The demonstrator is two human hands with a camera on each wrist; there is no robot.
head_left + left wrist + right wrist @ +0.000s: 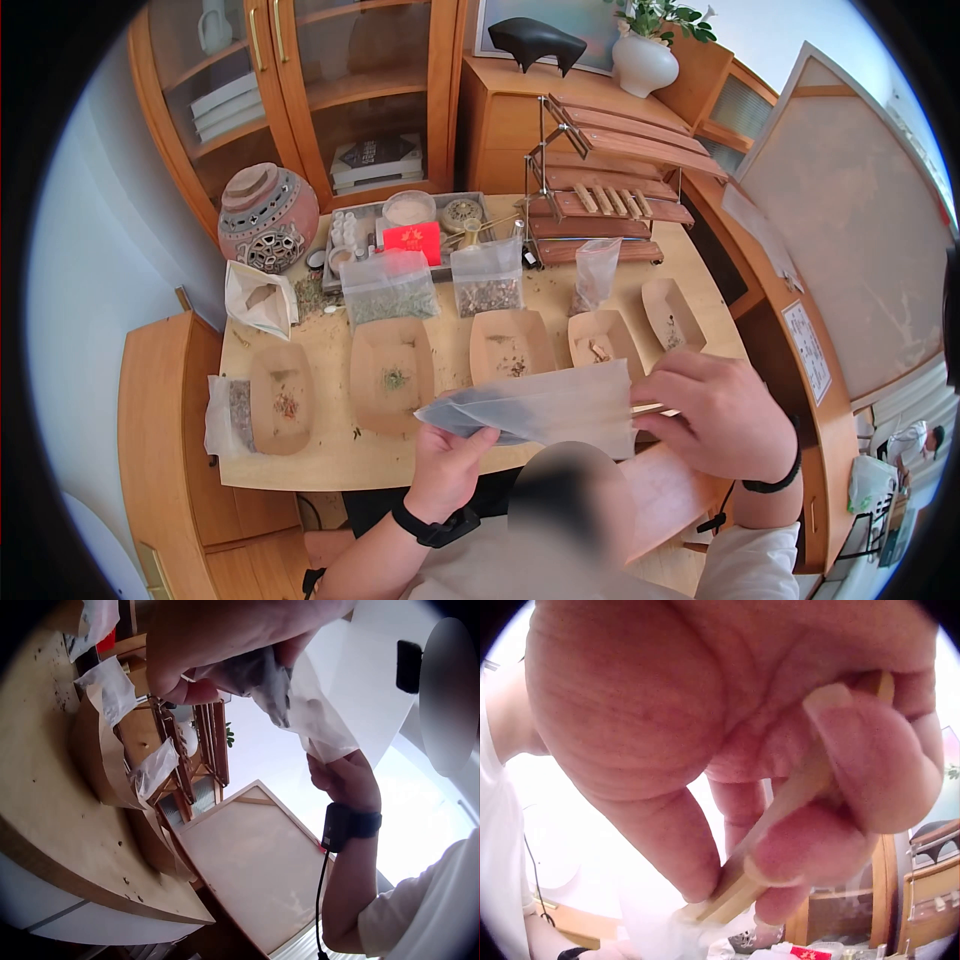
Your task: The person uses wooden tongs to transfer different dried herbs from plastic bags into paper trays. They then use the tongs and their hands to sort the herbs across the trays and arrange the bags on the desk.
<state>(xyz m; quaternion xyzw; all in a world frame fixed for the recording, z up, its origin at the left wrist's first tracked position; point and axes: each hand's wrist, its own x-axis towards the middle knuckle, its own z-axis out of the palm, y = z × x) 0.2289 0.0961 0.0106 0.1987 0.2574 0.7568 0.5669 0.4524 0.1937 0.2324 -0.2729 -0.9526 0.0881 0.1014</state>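
My left hand [447, 472] pinches one end of a translucent zip bag [575, 408], which lies slantwise in the air over the table's front edge. Something dark fills the bag's end by the left thumb. At the other end, my right hand [718, 412] grips a slim pale wooden tool [799, 791] like tweezers, two slats side by side. The fingers curl round its shaft, and its tip reaches into the bag's mouth, hidden there by cloudy plastic. Just beyond the bag sit paper trays, among them one with dark bits [512, 340] and one with brown pieces [597, 340].
More paper trays [392, 350] stand in a row. Behind them are bags of dried plant matter [390, 297], a red card [412, 242] and a patterned pot [267, 215]. A slatted wooden rack [600, 215] stands at the back right. Crumbs dot the table [330, 465].
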